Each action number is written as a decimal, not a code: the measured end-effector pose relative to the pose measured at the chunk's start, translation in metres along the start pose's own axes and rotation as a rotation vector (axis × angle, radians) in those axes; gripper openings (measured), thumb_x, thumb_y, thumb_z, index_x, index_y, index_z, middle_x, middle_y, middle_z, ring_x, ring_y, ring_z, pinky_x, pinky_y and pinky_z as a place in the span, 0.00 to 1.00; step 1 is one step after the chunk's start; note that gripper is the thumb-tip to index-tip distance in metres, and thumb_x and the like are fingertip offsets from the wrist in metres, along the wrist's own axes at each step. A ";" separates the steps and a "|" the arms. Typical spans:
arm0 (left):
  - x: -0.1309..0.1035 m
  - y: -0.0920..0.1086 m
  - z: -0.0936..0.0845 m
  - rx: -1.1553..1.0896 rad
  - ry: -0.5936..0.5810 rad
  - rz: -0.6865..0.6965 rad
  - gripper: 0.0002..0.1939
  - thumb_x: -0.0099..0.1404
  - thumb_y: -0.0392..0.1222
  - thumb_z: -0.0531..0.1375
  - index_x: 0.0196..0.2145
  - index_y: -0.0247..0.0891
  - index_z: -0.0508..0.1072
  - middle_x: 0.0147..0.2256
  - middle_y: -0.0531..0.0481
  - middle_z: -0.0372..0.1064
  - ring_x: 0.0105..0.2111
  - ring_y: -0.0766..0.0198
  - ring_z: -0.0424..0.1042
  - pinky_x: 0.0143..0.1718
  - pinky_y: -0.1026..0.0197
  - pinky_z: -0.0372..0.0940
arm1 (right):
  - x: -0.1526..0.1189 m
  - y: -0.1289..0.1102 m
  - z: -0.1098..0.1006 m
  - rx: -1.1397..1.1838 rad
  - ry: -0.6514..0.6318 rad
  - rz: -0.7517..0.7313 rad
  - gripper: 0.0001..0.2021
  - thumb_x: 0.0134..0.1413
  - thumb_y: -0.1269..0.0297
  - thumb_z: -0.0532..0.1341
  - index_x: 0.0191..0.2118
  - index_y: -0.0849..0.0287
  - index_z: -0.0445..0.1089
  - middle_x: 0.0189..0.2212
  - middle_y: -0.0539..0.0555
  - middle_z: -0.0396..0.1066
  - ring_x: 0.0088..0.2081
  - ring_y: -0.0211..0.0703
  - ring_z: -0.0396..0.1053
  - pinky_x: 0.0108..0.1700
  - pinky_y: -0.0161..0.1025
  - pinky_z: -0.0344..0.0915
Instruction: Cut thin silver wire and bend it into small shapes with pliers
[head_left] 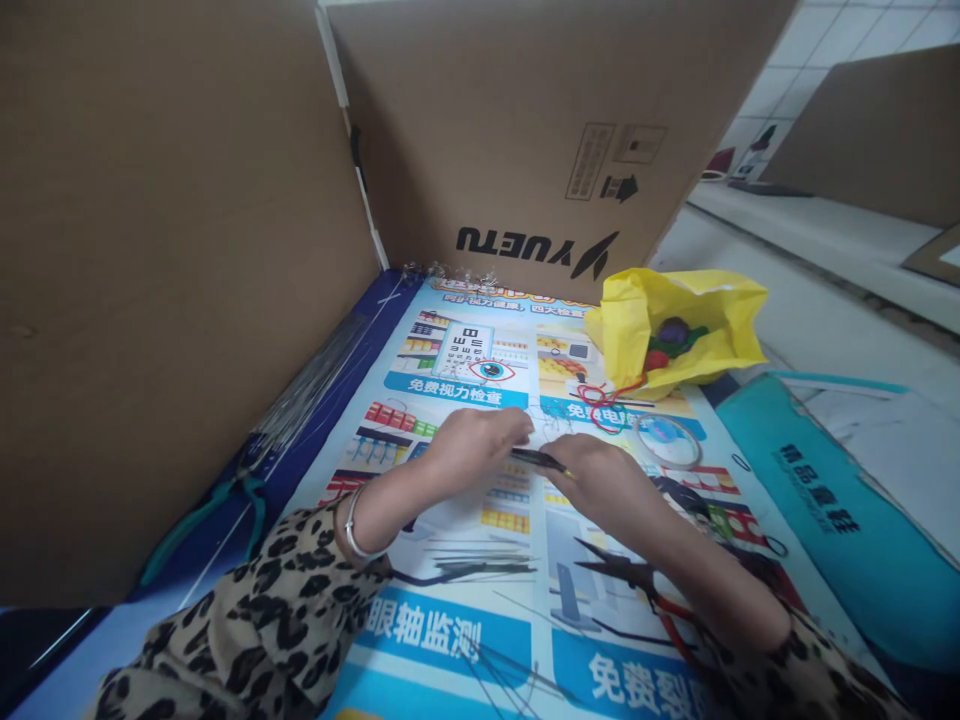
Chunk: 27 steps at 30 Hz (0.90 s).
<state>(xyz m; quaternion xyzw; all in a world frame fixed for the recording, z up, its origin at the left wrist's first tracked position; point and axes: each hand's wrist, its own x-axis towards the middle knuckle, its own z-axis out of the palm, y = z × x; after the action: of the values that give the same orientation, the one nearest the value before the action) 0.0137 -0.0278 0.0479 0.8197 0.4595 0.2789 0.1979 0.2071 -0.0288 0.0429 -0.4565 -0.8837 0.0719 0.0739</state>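
My left hand (480, 447) is closed, fingertips pinched together above the poster. What it grips, perhaps something thin, is hidden behind the fingers. My right hand (604, 480) is closed around a pair of pliers (538, 459), whose dark jaws point left to the left fingertips; the handles are mostly covered. Fine wires (553, 418) show faintly just beyond the hands. Below the right wrist lie scissors (626, 570) with dark blades and red handles, partly under the forearm. A bundle of straight wires (480, 562) rests below the left hand.
Cardboard walls (525, 130) stand behind and at left. A yellow bag (682, 330) holds coloured yarn balls; red cord (596, 400) trails out. Beside it lies a clear tape roll (667, 440). Teal-handled pliers (251, 490) and long wires (307, 385) lie left. A teal box (817, 500) is right.
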 end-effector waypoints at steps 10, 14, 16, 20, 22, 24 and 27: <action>0.014 -0.065 -0.026 -0.527 -0.011 -0.471 0.12 0.54 0.46 0.56 0.25 0.33 0.71 0.22 0.51 0.67 0.23 0.70 0.65 0.25 0.67 0.60 | 0.018 0.032 0.048 0.296 0.346 0.122 0.11 0.52 0.59 0.55 0.36 0.58 0.70 0.33 0.54 0.70 0.38 0.45 0.66 0.42 0.42 0.62; 0.012 -0.075 -0.023 -0.595 -0.033 -0.531 0.11 0.52 0.45 0.58 0.25 0.33 0.71 0.21 0.51 0.67 0.21 0.71 0.65 0.23 0.68 0.59 | 0.017 0.034 0.045 0.597 0.395 0.348 0.15 0.51 0.53 0.55 0.36 0.56 0.71 0.32 0.52 0.72 0.36 0.45 0.68 0.38 0.41 0.63; 0.012 -0.073 -0.021 -0.593 -0.049 -0.541 0.11 0.52 0.45 0.59 0.26 0.33 0.72 0.21 0.51 0.67 0.21 0.71 0.65 0.22 0.69 0.58 | 0.017 0.036 0.044 0.800 0.460 0.416 0.16 0.52 0.51 0.54 0.37 0.56 0.71 0.34 0.52 0.73 0.38 0.45 0.68 0.41 0.42 0.63; 0.012 -0.063 -0.014 -0.584 -0.073 -0.529 0.10 0.53 0.44 0.58 0.25 0.33 0.72 0.21 0.52 0.66 0.21 0.71 0.65 0.21 0.70 0.56 | 0.020 0.043 0.051 1.058 0.543 0.384 0.16 0.52 0.51 0.55 0.39 0.56 0.72 0.40 0.53 0.72 0.45 0.45 0.66 0.49 0.45 0.59; 0.012 -0.057 -0.011 -0.609 -0.072 -0.498 0.10 0.53 0.44 0.57 0.25 0.34 0.72 0.21 0.53 0.66 0.21 0.72 0.64 0.21 0.69 0.56 | 0.021 0.046 0.055 1.119 0.571 0.365 0.16 0.52 0.52 0.55 0.38 0.57 0.71 0.39 0.54 0.72 0.43 0.44 0.66 0.48 0.46 0.60; 0.012 -0.052 -0.008 -0.640 -0.064 -0.471 0.10 0.53 0.44 0.57 0.25 0.34 0.72 0.21 0.53 0.65 0.21 0.72 0.63 0.21 0.69 0.57 | 0.022 0.047 0.056 1.163 0.641 0.361 0.14 0.52 0.52 0.56 0.35 0.58 0.70 0.35 0.53 0.72 0.40 0.43 0.67 0.45 0.45 0.63; 0.012 -0.048 -0.004 -0.661 -0.036 -0.471 0.10 0.53 0.43 0.57 0.26 0.34 0.72 0.21 0.53 0.66 0.21 0.72 0.64 0.22 0.69 0.56 | 0.022 0.044 0.055 1.215 0.742 0.351 0.13 0.52 0.52 0.56 0.33 0.57 0.67 0.29 0.50 0.70 0.35 0.40 0.68 0.41 0.44 0.66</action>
<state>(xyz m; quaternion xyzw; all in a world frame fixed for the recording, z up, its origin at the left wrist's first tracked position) -0.0143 0.0069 0.0268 0.5889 0.5166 0.3444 0.5174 0.2190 0.0114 -0.0177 -0.4640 -0.5188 0.4007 0.5959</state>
